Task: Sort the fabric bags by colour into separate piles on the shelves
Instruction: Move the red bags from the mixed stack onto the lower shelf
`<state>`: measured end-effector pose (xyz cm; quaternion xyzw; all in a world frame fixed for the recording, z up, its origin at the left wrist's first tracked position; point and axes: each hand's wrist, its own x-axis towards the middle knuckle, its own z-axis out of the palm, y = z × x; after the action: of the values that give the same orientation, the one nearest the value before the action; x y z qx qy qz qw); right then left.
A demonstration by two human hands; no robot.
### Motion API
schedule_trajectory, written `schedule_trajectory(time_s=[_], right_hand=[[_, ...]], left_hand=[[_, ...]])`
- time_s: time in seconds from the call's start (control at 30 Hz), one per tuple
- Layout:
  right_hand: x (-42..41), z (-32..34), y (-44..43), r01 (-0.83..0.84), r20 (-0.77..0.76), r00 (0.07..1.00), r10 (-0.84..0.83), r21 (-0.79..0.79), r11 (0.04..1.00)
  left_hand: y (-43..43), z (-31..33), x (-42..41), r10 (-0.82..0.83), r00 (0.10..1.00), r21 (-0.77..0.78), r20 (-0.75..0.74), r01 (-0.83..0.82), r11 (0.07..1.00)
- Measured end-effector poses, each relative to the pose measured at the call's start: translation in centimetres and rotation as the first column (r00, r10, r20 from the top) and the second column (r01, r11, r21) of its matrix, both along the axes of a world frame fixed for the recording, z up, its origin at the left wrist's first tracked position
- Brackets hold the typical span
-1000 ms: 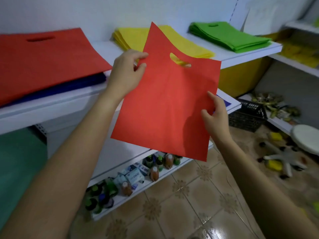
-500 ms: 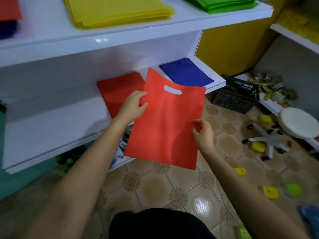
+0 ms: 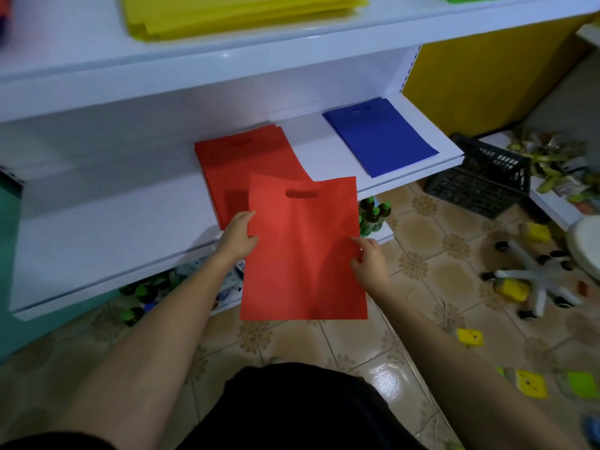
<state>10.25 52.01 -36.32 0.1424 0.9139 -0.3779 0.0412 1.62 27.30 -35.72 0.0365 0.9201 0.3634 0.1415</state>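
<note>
I hold a flat red fabric bag (image 3: 302,251) with a cut-out handle in front of the middle shelf (image 3: 107,222). My left hand (image 3: 236,237) pinches its left edge and my right hand (image 3: 368,259) pinches its right edge. The bag's top overlaps the near end of a red pile (image 3: 240,160) lying on that shelf. A blue pile (image 3: 380,136) lies further right on the same shelf. On the upper shelf (image 3: 97,56) a yellow pile (image 3: 233,11) shows, cut off by the frame's top.
Bottles (image 3: 373,216) and small boxes stand on the bottom shelf below the bag. A black plastic crate (image 3: 480,180) sits on the tiled floor at the right, near a white chair base (image 3: 532,274) and scattered yellow toys. A yellow cabinet (image 3: 487,60) flanks the shelving.
The bag has come down from in front of the upper shelf to the middle shelf and turned level, its top now over the red pile. My view has tilted downward.
</note>
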Motion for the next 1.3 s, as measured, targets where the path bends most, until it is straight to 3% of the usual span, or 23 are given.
schedule_trajectory(time_s=[0.13, 0.37, 0.83, 1.1, 1.3], right_hand=[[-3.9, 0.0, -0.9, 0.008, -0.039, 0.999, -0.007, 0.039, 0.999], [-11.1, -0.1, -2.7, -0.120, -0.086, 0.988, 0.126, 0.067, 0.990], [-27.5, -5.5, -1.9, -0.389, -0.077, 0.916, 0.393, 0.061, 0.919], [-29.2, -7.1, -0.7, -0.462, -0.007, 0.886, 0.464, 0.086, 0.883], [-25.9, -3.3, -2.0, -0.623, 0.054, 0.781, 0.623, 0.153, 0.767]], left_hand=[[-2.0, -0.9, -2.1, 0.102, 0.994, 0.021, -0.038, -0.101, 0.995], [-4.4, -1.0, -5.6, 0.317, 0.939, 0.035, -0.133, -0.315, 0.949], [-4.2, -4.9, -16.8, 0.442, 0.873, -0.030, -0.207, -0.457, 0.889], [-3.6, -7.1, -16.4, 0.495, 0.854, -0.126, -0.159, -0.515, 0.848], [-3.9, -3.9, -11.4, 0.582, 0.785, 0.011, -0.214, -0.593, 0.805]])
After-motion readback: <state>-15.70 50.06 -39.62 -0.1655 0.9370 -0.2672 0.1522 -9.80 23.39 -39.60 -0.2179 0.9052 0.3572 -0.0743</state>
